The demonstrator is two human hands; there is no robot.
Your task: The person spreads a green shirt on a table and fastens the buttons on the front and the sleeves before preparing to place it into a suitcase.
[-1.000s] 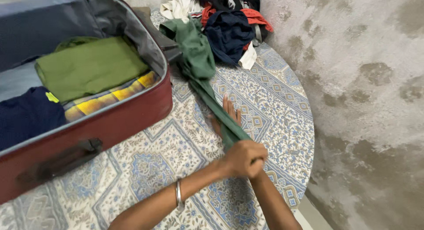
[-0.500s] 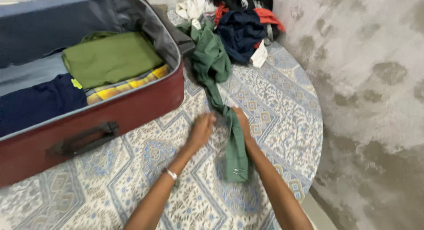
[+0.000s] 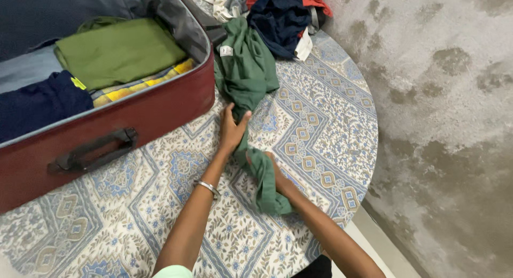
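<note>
A long dark green garment (image 3: 245, 75) lies stretched across the patterned tablecloth, from beside the suitcase toward me. My left hand (image 3: 232, 128), with a metal bangle at the wrist, pinches the garment about midway along its length. My right hand (image 3: 270, 168) is mostly hidden under the nearer end of the cloth, which drapes over it and bunches near the table edge.
An open maroon suitcase (image 3: 133, 120) with a black handle holds folded olive, navy and yellow-striped clothes at the left. A pile of navy, red and white clothes (image 3: 278, 19) sits at the back. The round table's edge (image 3: 368, 166) meets a stained grey wall at the right.
My left hand has moved up along the green garment toward the suitcase and taken hold of it. The near end now folds over my right hand.
</note>
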